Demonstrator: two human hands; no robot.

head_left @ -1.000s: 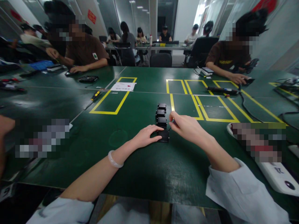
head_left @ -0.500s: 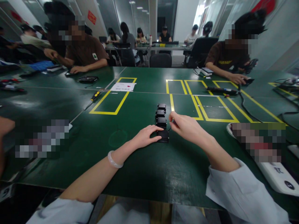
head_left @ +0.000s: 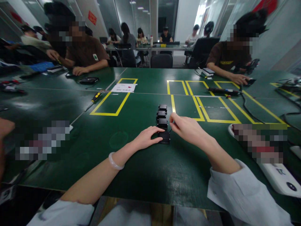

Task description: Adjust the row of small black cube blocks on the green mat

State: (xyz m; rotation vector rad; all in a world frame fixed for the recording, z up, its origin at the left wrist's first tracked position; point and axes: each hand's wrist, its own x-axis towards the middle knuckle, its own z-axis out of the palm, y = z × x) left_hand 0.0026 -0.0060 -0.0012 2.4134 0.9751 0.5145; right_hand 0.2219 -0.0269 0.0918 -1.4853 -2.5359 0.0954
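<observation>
Several small black boxes (head_left: 161, 115) stand in a row running away from me on the green table (head_left: 145, 169). My left hand (head_left: 146, 138) rests flat with its fingertips on the nearest black box (head_left: 165, 137), pressing it down. My right hand (head_left: 188, 128) hovers just right of the row, thumb and forefinger pinched on a thin dark wire that leads to the nearest box. A pale bangle (head_left: 114, 161) sits on my left wrist.
Yellow taped rectangles (head_left: 207, 103) mark the table ahead. A yellow-handled screwdriver (head_left: 96, 97) and a white paper (head_left: 124, 87) lie far left. A white device (head_left: 279, 179) lies at my right. A black cable (head_left: 249, 110) trails right. Seated people work across the table.
</observation>
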